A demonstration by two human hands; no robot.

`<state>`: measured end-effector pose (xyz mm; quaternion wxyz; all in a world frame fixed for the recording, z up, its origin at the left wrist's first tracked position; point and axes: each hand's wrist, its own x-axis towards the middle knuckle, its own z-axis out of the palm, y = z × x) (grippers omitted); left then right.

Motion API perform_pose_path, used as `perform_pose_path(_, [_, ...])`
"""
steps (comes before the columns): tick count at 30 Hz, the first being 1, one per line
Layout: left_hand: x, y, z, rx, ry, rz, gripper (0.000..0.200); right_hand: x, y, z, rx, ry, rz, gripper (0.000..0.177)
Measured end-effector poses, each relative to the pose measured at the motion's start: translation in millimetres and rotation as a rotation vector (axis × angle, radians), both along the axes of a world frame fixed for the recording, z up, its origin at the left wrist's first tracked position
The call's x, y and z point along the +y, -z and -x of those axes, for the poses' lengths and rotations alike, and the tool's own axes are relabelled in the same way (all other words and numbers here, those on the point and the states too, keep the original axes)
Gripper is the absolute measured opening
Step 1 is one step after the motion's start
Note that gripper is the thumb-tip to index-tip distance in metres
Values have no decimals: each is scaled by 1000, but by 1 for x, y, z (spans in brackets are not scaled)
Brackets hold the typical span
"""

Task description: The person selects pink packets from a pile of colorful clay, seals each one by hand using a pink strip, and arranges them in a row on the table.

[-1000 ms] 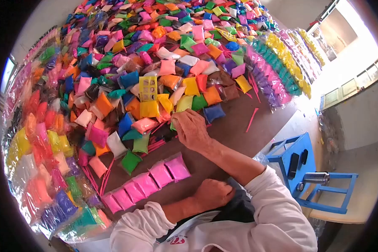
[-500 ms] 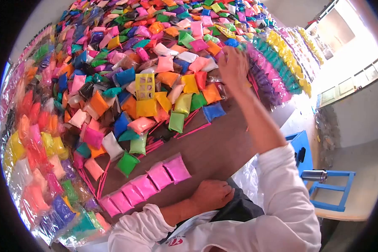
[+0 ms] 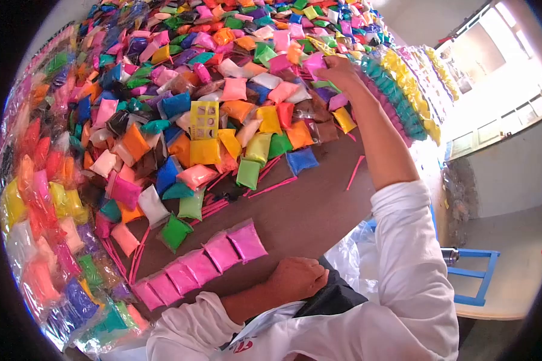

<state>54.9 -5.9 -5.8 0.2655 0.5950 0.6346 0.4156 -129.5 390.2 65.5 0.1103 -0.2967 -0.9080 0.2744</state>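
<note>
A strip of joined pink packets [image 3: 202, 265] lies near the table's front edge. Beside its right end, my left hand [image 3: 299, 277] rests with curled fingers at the table edge; whether it holds anything is hidden. My right hand [image 3: 340, 71] reaches to the far right of the packet pile, its fingers pinched on a pink packet [image 3: 315, 65]. Just below that hand are a purple packet [image 3: 338, 101] and a yellow packet [image 3: 344, 120]. A yellow printed packet [image 3: 204, 120] stands out in the middle of the pile.
Loose coloured packets [image 3: 174, 105] cover much of the brown table [image 3: 319, 198]. Thin pink sticks [image 3: 272, 187] lie among them. Packet strips [image 3: 403, 90] are stacked at the back right. Clear plastic [image 3: 356, 249], a metal flask [image 3: 450, 256] and a blue frame [image 3: 485, 280] are at right.
My right hand has moved farther back and taken hold of the pink packet. Purple and yellow packets now show below it. The view has shifted slightly.
</note>
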Motion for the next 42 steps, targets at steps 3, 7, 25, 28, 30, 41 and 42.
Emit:
perform_pose_path(3, [0, -4, 0, 5, -14, -27, 34, -13, -18, -32, 207, -116, 287, 31])
perform_pose_path(7, [-1, 0, -2, 41, -29, -74, 33, -49, -38, -74, 354, -199, 469, 27])
perform_pose_path(25, [3, -8, 22, -742, -90, 102, 45, -210, 2, -258, 416, -159, 758, 33])
perform_pose_path(28, [2, -8, 28, -827, -108, 150, 49, -229, 0, -276, 314, -138, 741, 27])
perform_pose_path(30, [5, -1, 30, -851, -79, 86, 49, -232, 6, -287, 219, -137, 728, 24])
perform_pose_path(41, [1, 5, 29, -742, -105, 51, 52, -266, 15, -294, 343, -179, 922, 29])
perform_pose_path(42, [2, 4, 29, -727, -92, 60, 53, -266, 14, -293, 339, -127, 968, 29])
